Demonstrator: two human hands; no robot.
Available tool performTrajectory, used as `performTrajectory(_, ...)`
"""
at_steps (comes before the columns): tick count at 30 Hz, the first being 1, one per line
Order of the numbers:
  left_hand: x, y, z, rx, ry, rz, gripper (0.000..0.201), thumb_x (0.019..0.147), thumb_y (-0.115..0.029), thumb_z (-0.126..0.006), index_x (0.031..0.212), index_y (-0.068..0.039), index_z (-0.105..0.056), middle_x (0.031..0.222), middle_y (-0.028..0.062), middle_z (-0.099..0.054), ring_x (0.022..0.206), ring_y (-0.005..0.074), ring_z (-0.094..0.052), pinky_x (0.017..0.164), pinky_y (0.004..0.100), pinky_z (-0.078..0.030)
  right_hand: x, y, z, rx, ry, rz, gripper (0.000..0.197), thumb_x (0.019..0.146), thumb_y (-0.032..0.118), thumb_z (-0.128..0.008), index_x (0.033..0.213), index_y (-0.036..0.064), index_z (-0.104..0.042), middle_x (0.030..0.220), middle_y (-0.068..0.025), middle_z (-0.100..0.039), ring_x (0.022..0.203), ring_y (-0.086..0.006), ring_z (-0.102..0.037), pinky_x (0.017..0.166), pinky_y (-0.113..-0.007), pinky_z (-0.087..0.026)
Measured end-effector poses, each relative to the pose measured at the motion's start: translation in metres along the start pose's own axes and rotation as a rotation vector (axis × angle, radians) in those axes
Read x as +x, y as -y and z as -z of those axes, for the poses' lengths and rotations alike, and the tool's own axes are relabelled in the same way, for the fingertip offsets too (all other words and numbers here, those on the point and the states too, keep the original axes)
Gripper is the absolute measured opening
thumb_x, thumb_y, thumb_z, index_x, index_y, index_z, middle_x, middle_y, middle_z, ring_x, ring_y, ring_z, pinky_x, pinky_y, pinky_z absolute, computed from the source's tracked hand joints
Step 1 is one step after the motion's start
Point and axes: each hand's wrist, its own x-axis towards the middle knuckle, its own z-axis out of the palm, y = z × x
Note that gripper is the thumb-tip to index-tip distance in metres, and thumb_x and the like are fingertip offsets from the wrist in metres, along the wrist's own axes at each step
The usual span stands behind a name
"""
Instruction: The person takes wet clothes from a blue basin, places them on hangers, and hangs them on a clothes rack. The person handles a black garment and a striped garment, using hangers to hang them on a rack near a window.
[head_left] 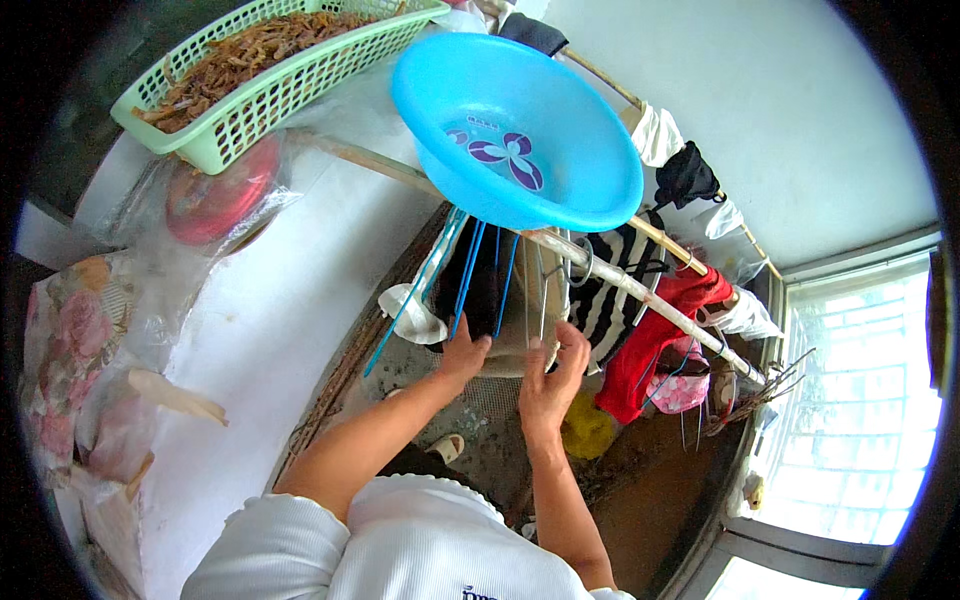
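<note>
Beneath a light blue plastic basin [520, 130], several blue hangers [470, 270] hang from a pole. My left hand [463, 358] is at the lower end of one blue hanger, thumb and forefinger apart; its other fingers are hidden. My right hand [553, 375] is raised just below a white wire hanger [544, 295], fingers apart and partly bent, with nothing visible between them. Behind both hands hangs beige cloth [518, 310], with dark cloth to its left. I cannot tell whether the right fingertips touch the cloth. A white cloth piece [411, 314] hangs left of the blue hangers.
A green basket [290, 92] of dried brown strips stands upper left, above a red lid [220, 195] under clear plastic. The pole [640, 290] crosses diagonally. Striped cloth [608, 285] and a red garment [660, 345] hang right, near a bright window [850, 400]. A white surface [250, 360] lies left.
</note>
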Motion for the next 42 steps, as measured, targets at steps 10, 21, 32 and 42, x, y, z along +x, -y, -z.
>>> performTrajectory(10,-0.116,-0.011,0.063,-0.169,0.362,-0.436,0.024,0.089,-0.009,-0.051,0.111,0.001,-0.053,0.104,0.0123,-0.063,0.089,0.0203,-0.063,0.077,0.0312,-0.05,0.16,0.061,0.037,1.24,0.306,-0.773,0.035,0.089,0.045,-0.055,0.084,0.0105,-0.053,0.061,-0.0013,-0.056,0.048,-0.0149,-0.055,0.044,-0.027,-0.042)
performTrajectory(21,-0.123,-0.05,0.178,-0.287,-0.336,-0.661,0.015,0.089,-0.001,-0.048,0.1,-0.002,-0.058,0.091,0.0072,-0.06,0.082,0.0145,-0.058,0.072,0.026,-0.047,0.171,0.062,0.042,1.424,0.218,-0.649,0.013,0.087,0.02,-0.056,0.088,0.0077,-0.051,0.067,-0.0012,-0.054,0.049,-0.0105,-0.048,0.047,-0.024,-0.039)
performTrajectory(32,0.022,-0.036,0.175,0.104,0.102,-0.473,0.031,0.083,-0.016,-0.06,0.111,-0.002,-0.06,0.111,0.0121,-0.062,0.094,0.0187,-0.06,0.081,0.0296,-0.046,0.085,-0.005,0.211,1.203,-0.452,-0.539,0.039,0.087,0.024,-0.056,0.115,-0.0023,-0.05,0.114,-0.016,-0.057,0.106,-0.0276,-0.056,0.086,-0.041,-0.049)
performTrajectory(42,0.051,-0.017,0.182,0.078,-0.1,-0.459,0.027,0.08,-0.007,-0.058,0.107,-0.002,-0.057,0.088,0.0074,-0.062,0.08,0.0147,-0.058,0.071,0.029,-0.046,-0.032,-0.019,0.247,0.992,-0.564,-0.79,0.048,0.08,0.03,-0.058,0.114,-0.0031,-0.052,0.113,-0.013,-0.055,0.104,-0.0278,-0.052,0.09,-0.042,-0.041)
